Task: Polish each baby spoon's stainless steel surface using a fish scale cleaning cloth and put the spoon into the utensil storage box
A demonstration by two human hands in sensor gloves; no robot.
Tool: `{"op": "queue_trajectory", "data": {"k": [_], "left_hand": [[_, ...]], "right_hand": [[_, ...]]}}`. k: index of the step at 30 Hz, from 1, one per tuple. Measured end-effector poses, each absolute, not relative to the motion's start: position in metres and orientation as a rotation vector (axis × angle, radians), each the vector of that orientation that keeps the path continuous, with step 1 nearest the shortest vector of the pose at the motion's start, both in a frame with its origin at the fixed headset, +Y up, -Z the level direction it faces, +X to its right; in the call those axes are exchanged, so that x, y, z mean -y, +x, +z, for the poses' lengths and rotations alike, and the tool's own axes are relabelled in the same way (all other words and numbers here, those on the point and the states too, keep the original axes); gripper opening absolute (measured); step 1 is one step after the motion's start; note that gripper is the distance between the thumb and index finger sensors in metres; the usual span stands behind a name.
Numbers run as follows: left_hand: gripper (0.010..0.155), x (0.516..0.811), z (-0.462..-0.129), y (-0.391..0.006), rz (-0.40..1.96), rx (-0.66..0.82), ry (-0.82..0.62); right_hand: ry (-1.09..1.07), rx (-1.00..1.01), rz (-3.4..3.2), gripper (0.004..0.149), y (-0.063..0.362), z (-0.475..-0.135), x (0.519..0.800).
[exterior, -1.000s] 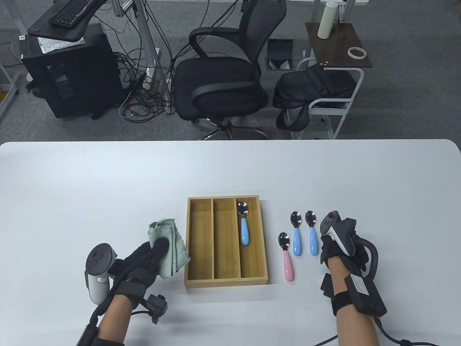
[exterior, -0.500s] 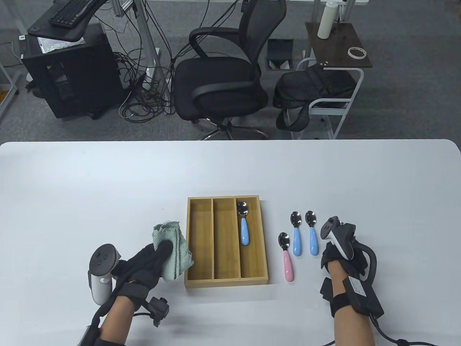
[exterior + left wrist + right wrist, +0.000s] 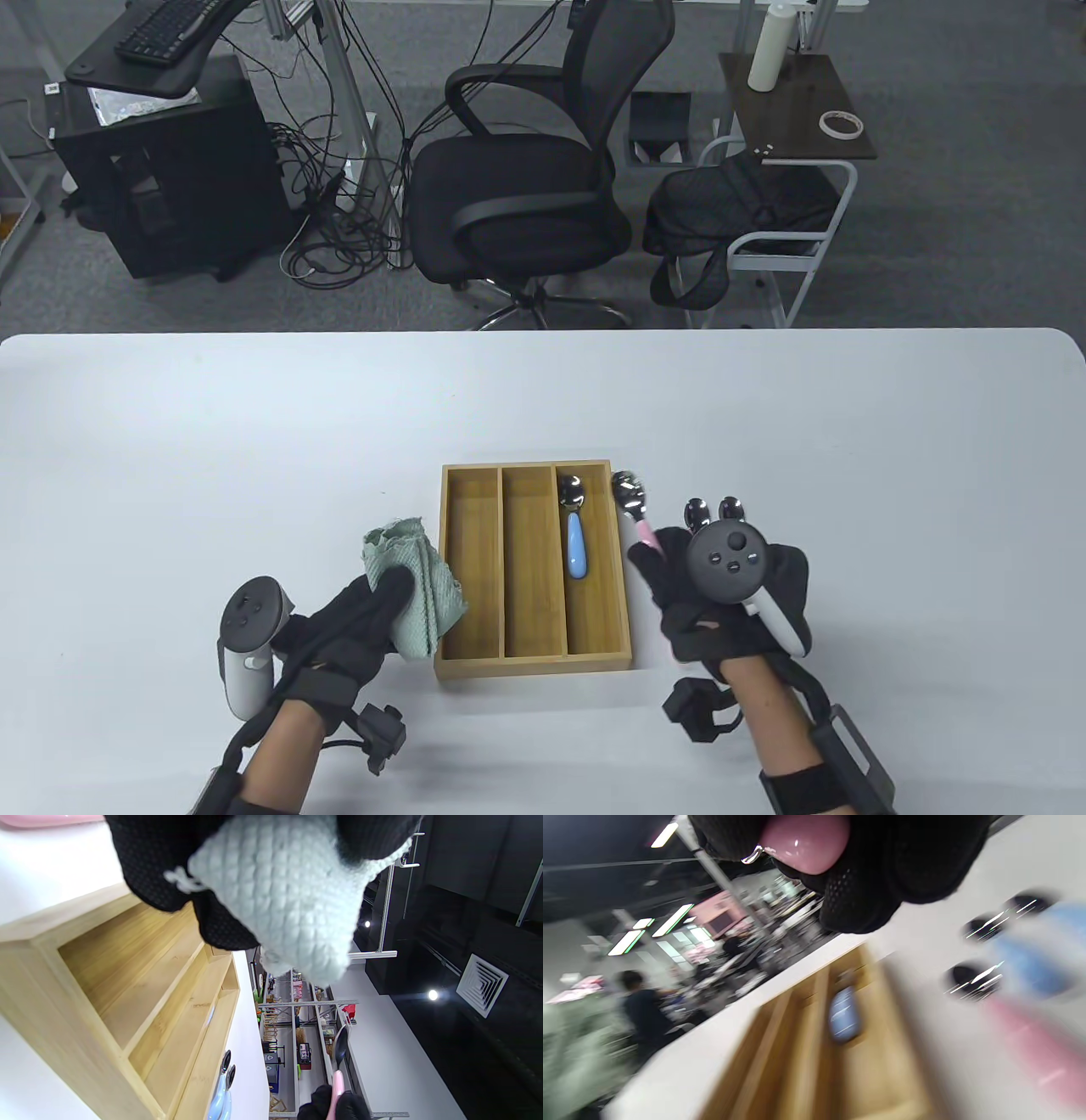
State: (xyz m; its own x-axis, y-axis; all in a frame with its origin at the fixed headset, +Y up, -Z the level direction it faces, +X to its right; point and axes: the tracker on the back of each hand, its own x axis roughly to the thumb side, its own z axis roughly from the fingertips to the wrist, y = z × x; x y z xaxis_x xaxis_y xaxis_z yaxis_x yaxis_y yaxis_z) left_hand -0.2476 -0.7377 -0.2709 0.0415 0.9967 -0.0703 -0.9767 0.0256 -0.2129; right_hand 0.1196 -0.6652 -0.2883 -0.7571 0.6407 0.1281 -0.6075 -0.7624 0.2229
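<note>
Holding pattern: both gloved hands are up off the white table (image 3: 254, 407), each with something in its grip.
Right hand: the right hand (image 3: 730, 594) sits just right of the box, back of the hand and its round tracker facing up, wrist coming in from the bottom edge.
Right grip: fingers curled tight round the pink plastic handle of the pink-handled baby spoon with the steel bowl (image 3: 632, 501), so it's closed on that. The bowl pokes out past the fingertips toward the far side of the table, just beside the box's right wall. In the right wrist view the rounded pink handle end (image 3: 804, 846) sticks out of the fist.
Left hand: the left hand (image 3: 356, 615) is left of the box, tilted thumb-side up, forearm angled in from the lower left.
Left grip: thumb and fingers pinch the pale green waffle-textured cleaning cloth (image 3: 416, 586), which is bunched and hangs right next to the box's left wall; can't tell if it touches.
Box: the bamboo three-slot utensil storage box (image 3: 534, 658) has one blue-handled steel spoon (image 3: 575, 531) lying in its right slot, bowl at the far end.
Waiting: two more blue-handled spoons (image 3: 713, 512) lie on the table, mostly hidden behind the right hand, only the bowls showing.
</note>
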Motion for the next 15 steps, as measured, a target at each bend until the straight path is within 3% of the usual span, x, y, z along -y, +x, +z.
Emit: {"op": "queue_trajectory", "data": {"k": [6, 15], "left_hand": [[0.056, 0.737, -0.270, -0.242, 1.600, 0.149, -0.252], [0.059, 0.737, -0.268, -0.225, 1.610, 0.273, -0.319]], "right_hand": [[0.595, -0.283, 2.374, 0.047, 0.057, -0.254, 0.681], [0.652, -0.316, 2.360, 0.047, 0.046, -0.241, 0.694]]}}
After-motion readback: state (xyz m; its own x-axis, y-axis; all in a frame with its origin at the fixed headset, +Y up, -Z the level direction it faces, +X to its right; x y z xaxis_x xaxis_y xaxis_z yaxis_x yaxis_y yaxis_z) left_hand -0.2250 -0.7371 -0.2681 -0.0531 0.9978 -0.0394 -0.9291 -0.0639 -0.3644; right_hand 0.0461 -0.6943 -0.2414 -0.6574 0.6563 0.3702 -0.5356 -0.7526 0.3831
